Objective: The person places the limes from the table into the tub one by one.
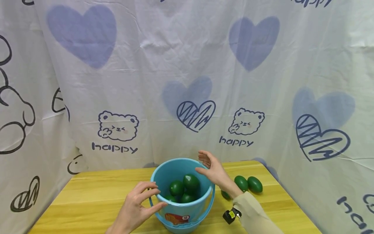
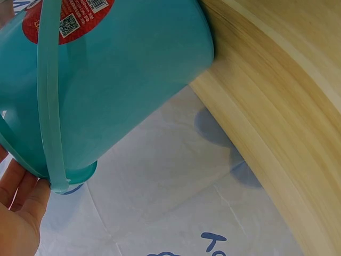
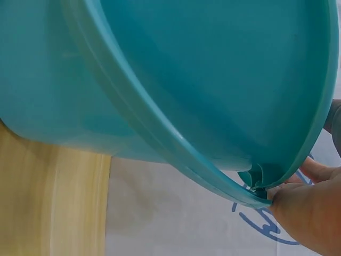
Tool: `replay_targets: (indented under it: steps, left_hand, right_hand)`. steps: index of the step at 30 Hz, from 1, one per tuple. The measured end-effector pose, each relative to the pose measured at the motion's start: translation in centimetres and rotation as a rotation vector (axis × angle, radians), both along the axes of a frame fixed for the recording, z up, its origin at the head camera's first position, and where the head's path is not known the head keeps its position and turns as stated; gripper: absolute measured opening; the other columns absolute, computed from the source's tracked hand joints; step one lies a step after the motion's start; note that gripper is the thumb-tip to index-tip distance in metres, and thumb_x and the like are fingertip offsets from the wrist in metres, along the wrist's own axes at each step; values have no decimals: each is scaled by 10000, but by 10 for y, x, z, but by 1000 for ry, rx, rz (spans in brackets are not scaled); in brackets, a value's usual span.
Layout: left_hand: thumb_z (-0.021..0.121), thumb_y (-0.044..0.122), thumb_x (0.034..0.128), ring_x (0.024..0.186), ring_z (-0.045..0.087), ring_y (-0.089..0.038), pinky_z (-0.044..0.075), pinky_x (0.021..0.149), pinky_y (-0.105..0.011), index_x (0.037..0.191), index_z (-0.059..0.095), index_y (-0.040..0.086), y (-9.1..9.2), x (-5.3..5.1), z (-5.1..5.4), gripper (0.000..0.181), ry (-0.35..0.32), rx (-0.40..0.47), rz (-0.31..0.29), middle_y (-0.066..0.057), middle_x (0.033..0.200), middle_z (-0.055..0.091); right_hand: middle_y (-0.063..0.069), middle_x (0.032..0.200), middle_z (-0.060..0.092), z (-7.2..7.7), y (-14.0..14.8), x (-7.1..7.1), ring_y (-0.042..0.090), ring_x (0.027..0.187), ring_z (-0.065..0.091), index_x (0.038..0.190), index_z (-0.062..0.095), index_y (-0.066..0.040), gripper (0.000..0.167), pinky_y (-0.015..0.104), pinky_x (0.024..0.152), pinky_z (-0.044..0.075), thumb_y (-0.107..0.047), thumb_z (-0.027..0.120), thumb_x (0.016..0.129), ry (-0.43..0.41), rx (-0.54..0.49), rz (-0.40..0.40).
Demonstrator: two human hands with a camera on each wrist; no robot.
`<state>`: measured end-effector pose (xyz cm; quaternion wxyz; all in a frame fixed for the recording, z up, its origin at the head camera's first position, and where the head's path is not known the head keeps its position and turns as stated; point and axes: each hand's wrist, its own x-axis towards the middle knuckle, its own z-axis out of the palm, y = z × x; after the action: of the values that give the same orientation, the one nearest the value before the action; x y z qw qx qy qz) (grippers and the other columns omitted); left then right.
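A light blue bucket (image 1: 195,209) stands upright on the wooden table, with several dark green, avocado-like fruits (image 1: 191,182) inside. Its handle (image 2: 48,96) hangs down along the outside. At the bucket's left rim is my left hand (image 1: 135,204), fingers loosely extended and thumb apart from them; in the left wrist view the thumb touches near the handle joint. My right hand (image 1: 214,170) is at the right rim, its fingers spread and relaxed. Seen from the right wrist, the thumb (image 3: 298,205) meets the rim beside the handle joint (image 3: 258,186).
More green fruits (image 1: 255,184) lie on the table right of the bucket, one partly hidden by my right forearm. A white curtain (image 1: 157,65) with hearts and bears hangs behind the wooden table (image 1: 96,195). A small black device (image 1: 229,216) is strapped at my right wrist.
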<state>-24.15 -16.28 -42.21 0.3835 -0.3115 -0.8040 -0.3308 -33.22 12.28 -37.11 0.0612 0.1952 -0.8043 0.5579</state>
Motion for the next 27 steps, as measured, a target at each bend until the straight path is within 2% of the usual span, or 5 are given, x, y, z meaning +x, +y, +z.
replay_targets:
  steps: [3, 6, 10, 18, 27]
  left_hand:
    - [887, 323, 696, 1000, 608, -124, 614, 814, -354, 988, 745, 216, -1, 0, -1, 343, -10, -4, -9, 71, 1090, 657]
    - [889, 325, 691, 990, 609, -136, 618, 793, -390, 985, 745, 212, 0, -1, -1, 346, 18, -4, -14, 59, 1081, 659]
    - [901, 315, 674, 987, 613, -123, 621, 781, -391, 976, 748, 222, 1, -1, -1, 350, 31, -1, 0, 95, 1087, 652]
    - [885, 321, 704, 1002, 608, -126, 616, 805, -384, 988, 742, 215, 0, 0, -3, 335, 2, -10, -16, 68, 1090, 655]
    - [895, 278, 691, 1016, 592, -151, 548, 921, -209, 1022, 729, 199, -1, -3, -9, 379, 37, 18, -62, 20, 1105, 658]
  right_hand:
    - [116, 1409, 542, 0, 1, 0, 310, 1331, 493, 1420, 464, -83, 574, 463, 1149, 389, -47, 693, 896, -4, -4, -7]
    - [101, 1397, 557, 0, 1, -1, 301, 1323, 505, 1398, 494, -85, 530, 465, 1150, 389, -62, 687, 905, -6, 3, -15]
    - [92, 1367, 585, -2, 3, -1, 295, 1302, 528, 1352, 546, -93, 467, 464, 1135, 409, -64, 684, 907, 0, -10, -26]
    - [110, 1333, 611, -7, 17, 2, 308, 1277, 548, 1296, 602, -81, 361, 469, 1076, 473, -105, 654, 939, -17, -71, -39]
    - [113, 1291, 627, -20, 47, 1, 271, 1221, 573, 1261, 626, -82, 313, 445, 1061, 488, -159, 642, 958, -55, -90, -147]
